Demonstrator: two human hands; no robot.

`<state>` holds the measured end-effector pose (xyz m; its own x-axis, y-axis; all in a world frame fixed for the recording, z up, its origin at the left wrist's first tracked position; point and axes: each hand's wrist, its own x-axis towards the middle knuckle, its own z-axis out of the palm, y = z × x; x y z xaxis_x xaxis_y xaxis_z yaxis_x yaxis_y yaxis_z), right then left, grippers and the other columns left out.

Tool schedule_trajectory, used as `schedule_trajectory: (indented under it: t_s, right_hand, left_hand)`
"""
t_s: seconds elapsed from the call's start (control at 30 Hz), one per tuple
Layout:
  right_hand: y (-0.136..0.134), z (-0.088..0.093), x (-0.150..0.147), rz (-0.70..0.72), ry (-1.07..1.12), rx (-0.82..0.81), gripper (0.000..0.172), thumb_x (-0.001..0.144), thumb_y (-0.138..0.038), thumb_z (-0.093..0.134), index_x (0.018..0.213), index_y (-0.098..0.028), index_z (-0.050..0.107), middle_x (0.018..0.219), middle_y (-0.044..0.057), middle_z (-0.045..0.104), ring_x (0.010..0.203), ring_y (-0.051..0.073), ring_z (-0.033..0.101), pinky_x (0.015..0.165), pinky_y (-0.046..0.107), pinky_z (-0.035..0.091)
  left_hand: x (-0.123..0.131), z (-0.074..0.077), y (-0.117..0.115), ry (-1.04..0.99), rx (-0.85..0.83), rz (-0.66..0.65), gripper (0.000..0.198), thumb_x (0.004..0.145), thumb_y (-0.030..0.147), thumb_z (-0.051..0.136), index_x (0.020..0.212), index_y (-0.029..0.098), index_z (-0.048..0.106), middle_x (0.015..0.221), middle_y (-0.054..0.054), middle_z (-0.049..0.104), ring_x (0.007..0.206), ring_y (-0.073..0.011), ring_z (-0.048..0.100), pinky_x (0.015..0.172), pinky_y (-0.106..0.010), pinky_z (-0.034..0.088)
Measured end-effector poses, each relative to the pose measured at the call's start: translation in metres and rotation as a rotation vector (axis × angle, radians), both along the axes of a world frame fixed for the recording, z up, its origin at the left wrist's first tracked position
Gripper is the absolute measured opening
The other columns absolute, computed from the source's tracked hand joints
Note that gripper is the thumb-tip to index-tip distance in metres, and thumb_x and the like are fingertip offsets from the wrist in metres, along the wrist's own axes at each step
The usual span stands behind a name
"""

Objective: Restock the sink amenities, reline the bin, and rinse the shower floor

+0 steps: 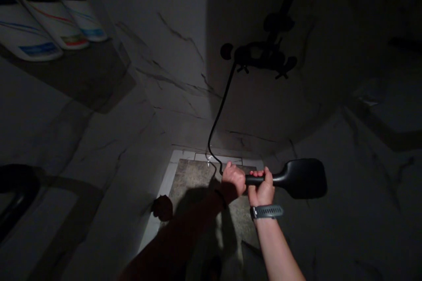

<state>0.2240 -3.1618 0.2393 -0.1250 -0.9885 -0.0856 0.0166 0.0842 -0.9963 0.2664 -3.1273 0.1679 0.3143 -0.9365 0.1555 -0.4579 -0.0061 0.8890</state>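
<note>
A black shower head [305, 178] with a flat, rounded rectangular end points to the right, held low in the shower. My left hand [233, 180] is wrapped round the end of its handle, where the black hose [218, 116] comes in. Closer to the head, my right hand [263, 185] grips the same handle from below, its fingers curled round it. A grey watch band [267, 211] circles my right wrist. Between the two hands a short stretch of the black handle shows.
Above, black shower taps [260, 56] are fixed to the marbled wall [178, 52]. Several white bottles [70, 17] stand on a shelf at the upper left. A black bar [21, 193] juts in at the left edge. Below lies a grey floor [191, 180]; a round brownish object [162, 208] is beside it.
</note>
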Motion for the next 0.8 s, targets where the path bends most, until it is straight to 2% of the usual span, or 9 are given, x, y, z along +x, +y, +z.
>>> schedule_trajectory:
  t_s: [0.1,0.2,0.23,0.3,0.4,0.5,0.6,0.73,0.8]
  right_hand:
    - [0.000,0.014,-0.003,0.074,-0.059,0.123,0.039,0.064,-0.028,0.079,0.066,-0.019,0.041,0.052,-0.010,0.041,0.051,0.006,0.041,0.056,0.020,0.049]
    - [0.005,0.029,-0.001,0.271,-0.130,0.221,0.046,0.063,-0.027,0.083,0.065,-0.019,0.038,0.050,-0.012,0.036,0.048,0.005,0.035,0.053,0.020,0.046]
    - [0.007,0.030,0.001,0.313,-0.133,0.219,0.047,0.063,-0.027,0.083,0.065,-0.019,0.037,0.050,-0.012,0.035,0.047,0.005,0.034,0.052,0.019,0.045]
    - [0.009,0.024,0.003,0.288,-0.106,0.133,0.046,0.062,-0.026,0.083,0.066,-0.020,0.038,0.049,-0.012,0.035,0.047,0.006,0.033,0.049,0.019,0.043]
    - [0.008,0.003,0.004,0.064,-0.051,-0.020,0.035,0.066,-0.025,0.078,0.067,-0.019,0.043,0.052,-0.010,0.042,0.050,0.007,0.040,0.054,0.021,0.047]
    - [0.002,-0.011,0.002,-0.056,-0.034,-0.009,0.026,0.073,-0.025,0.071,0.066,-0.018,0.048,0.056,-0.007,0.048,0.056,0.008,0.046,0.061,0.022,0.051]
    - [-0.003,-0.002,-0.001,-0.009,-0.043,0.078,0.026,0.076,-0.025,0.070,0.067,-0.018,0.047,0.056,-0.007,0.046,0.055,0.007,0.044,0.059,0.021,0.050]
    - [0.004,0.024,0.000,0.213,-0.109,0.202,0.035,0.073,-0.029,0.076,0.065,-0.019,0.042,0.052,-0.009,0.038,0.053,0.008,0.038,0.059,0.022,0.050]
    - [0.009,0.030,0.002,0.322,-0.122,0.201,0.041,0.069,-0.029,0.080,0.064,-0.019,0.040,0.052,-0.010,0.036,0.052,0.008,0.037,0.058,0.022,0.050]
  left_hand:
    - [0.022,0.002,0.005,0.249,0.050,-0.314,0.018,0.078,0.024,0.058,0.076,0.010,0.069,0.076,-0.012,0.067,0.080,-0.0249,0.063,0.088,-0.040,0.047]
    - [0.038,0.006,0.009,0.480,0.113,-0.663,0.022,0.078,0.033,0.065,0.068,0.014,0.066,0.065,-0.004,0.065,0.060,-0.0167,0.060,0.062,-0.029,0.048]
    - [0.037,0.007,0.009,0.484,0.112,-0.661,0.020,0.078,0.031,0.065,0.069,0.013,0.067,0.065,-0.005,0.066,0.058,-0.0166,0.060,0.060,-0.028,0.048]
    - [0.026,0.005,0.008,0.390,0.116,-0.466,0.016,0.076,0.024,0.062,0.073,0.010,0.070,0.072,-0.011,0.069,0.068,-0.0219,0.064,0.067,-0.032,0.050]
    - [0.001,-0.003,0.000,0.127,0.108,-0.137,0.024,0.075,0.020,0.056,0.081,0.004,0.074,0.080,-0.020,0.071,0.084,-0.0303,0.066,0.090,-0.046,0.048]
    - [-0.009,-0.010,-0.006,-0.031,0.072,0.000,0.026,0.075,0.016,0.054,0.083,0.004,0.075,0.081,-0.020,0.072,0.087,-0.0293,0.066,0.104,-0.050,0.041]
    - [0.007,-0.008,-0.003,0.013,0.026,-0.071,0.024,0.075,0.016,0.055,0.084,0.004,0.075,0.082,-0.018,0.072,0.089,-0.0282,0.066,0.102,-0.048,0.043]
    - [0.042,0.005,0.010,0.321,0.067,-0.523,0.022,0.079,0.030,0.062,0.072,0.013,0.073,0.065,-0.006,0.068,0.062,-0.0175,0.063,0.068,-0.030,0.052]
    - [0.047,0.010,0.014,0.362,0.104,-0.583,0.020,0.077,0.030,0.063,0.067,0.014,0.071,0.060,-0.003,0.065,0.054,-0.0135,0.059,0.056,-0.024,0.048]
